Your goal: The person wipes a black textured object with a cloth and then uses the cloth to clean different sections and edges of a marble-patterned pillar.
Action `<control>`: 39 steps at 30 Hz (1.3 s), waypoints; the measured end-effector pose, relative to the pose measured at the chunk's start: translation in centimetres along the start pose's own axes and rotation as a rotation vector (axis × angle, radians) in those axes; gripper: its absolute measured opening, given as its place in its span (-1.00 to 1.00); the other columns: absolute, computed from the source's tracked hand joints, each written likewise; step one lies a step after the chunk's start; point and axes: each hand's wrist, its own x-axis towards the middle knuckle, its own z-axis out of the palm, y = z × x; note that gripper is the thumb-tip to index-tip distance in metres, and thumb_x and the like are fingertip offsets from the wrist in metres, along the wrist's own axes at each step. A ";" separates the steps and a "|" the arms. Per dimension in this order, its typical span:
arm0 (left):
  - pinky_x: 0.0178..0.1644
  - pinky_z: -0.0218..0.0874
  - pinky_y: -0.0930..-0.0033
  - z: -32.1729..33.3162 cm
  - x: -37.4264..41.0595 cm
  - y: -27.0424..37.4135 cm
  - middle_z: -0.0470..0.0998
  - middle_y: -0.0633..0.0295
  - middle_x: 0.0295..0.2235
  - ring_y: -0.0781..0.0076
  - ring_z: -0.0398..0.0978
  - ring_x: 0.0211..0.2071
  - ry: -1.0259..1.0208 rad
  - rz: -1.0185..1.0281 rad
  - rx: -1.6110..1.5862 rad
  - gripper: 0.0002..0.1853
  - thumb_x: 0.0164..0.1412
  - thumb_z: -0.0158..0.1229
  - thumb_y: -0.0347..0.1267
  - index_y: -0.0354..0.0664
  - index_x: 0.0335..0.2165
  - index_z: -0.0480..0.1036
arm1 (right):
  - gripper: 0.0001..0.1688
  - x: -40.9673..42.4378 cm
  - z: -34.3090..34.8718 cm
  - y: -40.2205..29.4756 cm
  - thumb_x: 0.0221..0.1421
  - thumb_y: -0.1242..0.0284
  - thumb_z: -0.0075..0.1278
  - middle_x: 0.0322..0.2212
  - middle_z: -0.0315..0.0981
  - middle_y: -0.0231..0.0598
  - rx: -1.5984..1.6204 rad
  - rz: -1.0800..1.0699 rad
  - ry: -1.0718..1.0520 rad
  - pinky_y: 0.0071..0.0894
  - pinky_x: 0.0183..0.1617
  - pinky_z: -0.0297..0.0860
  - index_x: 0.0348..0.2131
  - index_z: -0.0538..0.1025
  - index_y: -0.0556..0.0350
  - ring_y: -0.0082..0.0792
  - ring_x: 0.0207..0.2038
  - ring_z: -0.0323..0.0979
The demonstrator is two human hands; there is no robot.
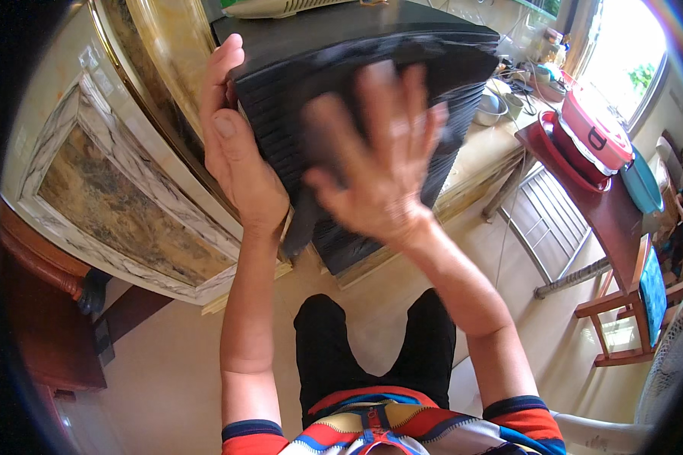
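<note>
Before me stands a tall black stack [279, 128] of thin, layered sheets, their edges showing as ridges along the front. Against its left edge lies my left hand [242, 165], thumb towards the front and fingers reaching up along the side. My right hand [375, 153] is blurred, in front of the ridged face with its fingers spread; I see nothing held in it. Whether it touches the layers cannot be told. A loose dark flap [301, 230] hangs low between my hands. The dark top surface [364, 23] bends over at the front edge.
A marble-patterned panel [119, 187] stands close on the left. To the right, a dark red table [597, 216] carries a pink basin [595, 125] and a blue basin [643, 179]. Bowls [489, 108] and cables crowd the counter behind. A wooden chair [632, 313] and a fan [669, 352] stand lower right.
</note>
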 end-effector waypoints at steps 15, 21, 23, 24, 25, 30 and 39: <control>0.12 0.03 0.28 1.0 0.1 -0.2 0.28 0.05 0.04 0.27 0.26 0.01 0.040 0.080 0.094 -0.41 0.31 -0.45 -0.06 -0.32 -0.02 0.24 | -0.17 -12.7 2.8 -3.6 -0.17 -0.17 0.03 0.16 -0.12 -0.02 -0.010 0.188 -0.040 0.22 0.22 -0.31 0.04 0.36 -0.19 0.23 0.22 -0.26; 0.10 0.06 0.28 0.1 -0.1 0.0 0.26 0.06 0.06 0.28 0.27 0.00 -0.015 0.075 0.155 -0.43 0.31 -0.48 -0.10 -0.30 0.00 0.24 | -0.45 -11.7 1.8 -3.0 -0.37 -0.11 0.13 -0.11 0.12 -0.30 0.051 0.157 -0.164 0.29 0.14 -0.18 -0.23 0.50 -0.67 0.15 0.15 -0.10; 0.10 0.06 0.30 0.2 0.2 -0.3 0.27 0.07 0.05 0.30 0.28 -0.01 -0.014 0.137 0.194 -0.44 0.31 -0.48 -0.11 -0.29 0.00 0.24 | -0.38 -11.8 2.0 0.5 -0.25 -0.19 0.04 0.09 0.01 -0.04 0.001 0.233 0.001 0.38 0.17 -0.25 -0.21 0.51 -0.36 0.25 0.19 -0.15; 0.10 0.06 0.31 0.3 0.2 -0.5 0.27 0.08 0.05 0.30 0.28 -0.01 -0.018 0.156 0.198 -0.44 0.31 -0.48 -0.11 -0.29 0.00 0.24 | -0.23 -11.5 1.5 2.4 -0.21 -0.17 0.03 0.19 -0.15 0.05 0.020 0.273 0.027 0.32 0.20 -0.27 -0.07 0.42 -0.16 0.28 0.21 -0.21; 0.10 0.06 0.31 0.3 0.1 -0.7 0.28 0.09 0.05 0.30 0.28 -0.01 -0.023 0.177 0.208 -0.44 0.31 -0.48 -0.12 -0.29 0.00 0.24 | -0.15 -11.0 1.2 3.7 -0.10 -0.16 -0.05 0.21 -0.21 0.07 0.087 0.387 0.085 0.25 0.22 -0.28 0.05 0.29 -0.04 0.27 0.22 -0.24; 0.08 0.10 0.31 1.6 -0.3 0.2 0.28 0.11 0.04 0.30 0.29 -0.01 0.027 0.136 0.281 -0.45 0.32 -0.51 -0.13 -0.27 0.00 0.24 | -0.11 -12.1 2.0 4.3 -0.05 -0.14 -0.11 0.21 -0.22 0.13 0.341 0.760 0.307 0.21 0.24 -0.29 0.12 0.19 0.02 0.20 0.25 -0.27; 0.09 0.10 0.29 1.5 -0.5 0.3 0.26 0.10 0.06 0.30 0.27 0.01 0.042 0.058 0.146 -0.43 0.32 -0.53 -0.11 -0.28 0.01 0.23 | -0.49 -15.5 3.4 -7.4 -0.18 -0.04 0.07 0.07 0.00 -0.12 0.115 0.361 -0.132 0.18 0.23 -0.54 -0.16 0.50 -0.45 0.23 0.22 -0.24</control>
